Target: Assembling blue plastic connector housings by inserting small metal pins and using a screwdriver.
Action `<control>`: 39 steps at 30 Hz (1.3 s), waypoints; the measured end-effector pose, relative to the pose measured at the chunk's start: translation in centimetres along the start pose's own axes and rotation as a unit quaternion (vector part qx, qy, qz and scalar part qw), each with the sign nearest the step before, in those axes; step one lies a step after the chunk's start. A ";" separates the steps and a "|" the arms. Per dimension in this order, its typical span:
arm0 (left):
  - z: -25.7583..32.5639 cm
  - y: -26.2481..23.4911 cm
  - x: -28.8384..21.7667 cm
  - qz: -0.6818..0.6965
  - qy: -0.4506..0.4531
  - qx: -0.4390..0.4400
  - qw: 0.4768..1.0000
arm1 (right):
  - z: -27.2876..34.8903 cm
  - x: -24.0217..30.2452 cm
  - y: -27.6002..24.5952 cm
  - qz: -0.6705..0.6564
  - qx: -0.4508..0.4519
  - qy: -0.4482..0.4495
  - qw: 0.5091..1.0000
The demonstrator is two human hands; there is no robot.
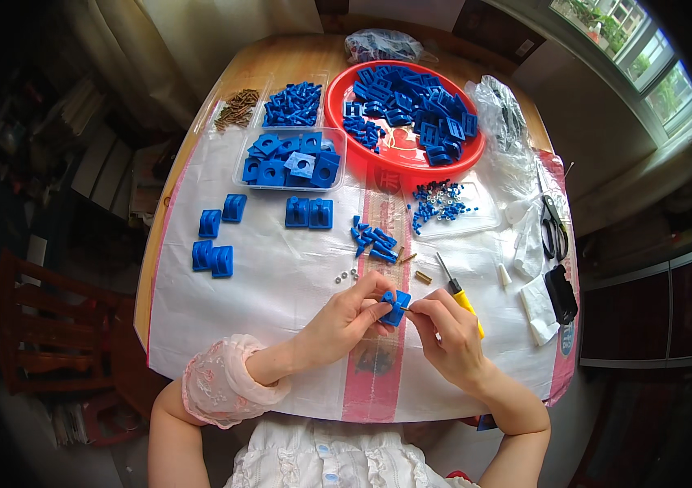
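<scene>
Close to the table's near side, my left hand (pixel 344 315) is closed on a small blue plastic bracket (pixel 399 312), gripping it from the left. My right hand (pixel 453 340) pinches a thin, dark, pin-like piece against the bracket's right side; its exact kind is too small to make out. Just beyond the hands lie loose blue plastic pegs (pixel 376 242), brass-coloured pins (pixel 423 277) and a few small metal nuts (pixel 345 276). A screwdriver with a yellow and black handle (pixel 466 305) rests right of them.
A red basin (pixel 332 114) of blue parts stands at the back. Clear boxes hold square blue plates (pixel 303 165), blue pegs (pixel 293 104) and brass screws (pixel 238 110). Several blue assemblies (pixel 221 261) sit left. A lid (pixel 466 223) carries tiny pieces; black scissors (pixel 555 228) lie right.
</scene>
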State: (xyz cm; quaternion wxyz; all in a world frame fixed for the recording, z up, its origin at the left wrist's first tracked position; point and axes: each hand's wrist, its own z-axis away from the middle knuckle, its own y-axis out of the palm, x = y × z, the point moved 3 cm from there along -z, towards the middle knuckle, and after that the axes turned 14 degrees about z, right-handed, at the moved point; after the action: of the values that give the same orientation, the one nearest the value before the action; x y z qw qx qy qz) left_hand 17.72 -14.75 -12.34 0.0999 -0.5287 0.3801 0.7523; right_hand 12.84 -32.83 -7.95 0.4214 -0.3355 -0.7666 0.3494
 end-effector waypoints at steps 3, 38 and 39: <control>0.0 -0.1 -0.1 -0.029 0.004 -0.002 1.000 | 0.0 0.0 0.0 -0.003 0.012 0.007 1.000; -1.0 -0.9 -0.6 0.277 -0.050 0.160 0.946 | 0.3 1.4 -3.1 -0.034 -0.154 -0.040 0.987; -1.0 -0.9 -0.7 0.277 -0.047 0.166 0.945 | 0.4 1.4 -3.2 -0.031 -0.155 -0.051 0.986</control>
State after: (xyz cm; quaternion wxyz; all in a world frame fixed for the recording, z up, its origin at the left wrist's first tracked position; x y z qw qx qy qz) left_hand 19.20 -14.64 -12.32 -0.0090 -0.3427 0.6259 0.7005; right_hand 11.21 -33.47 -4.85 0.3352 -0.3548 -0.8420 0.2296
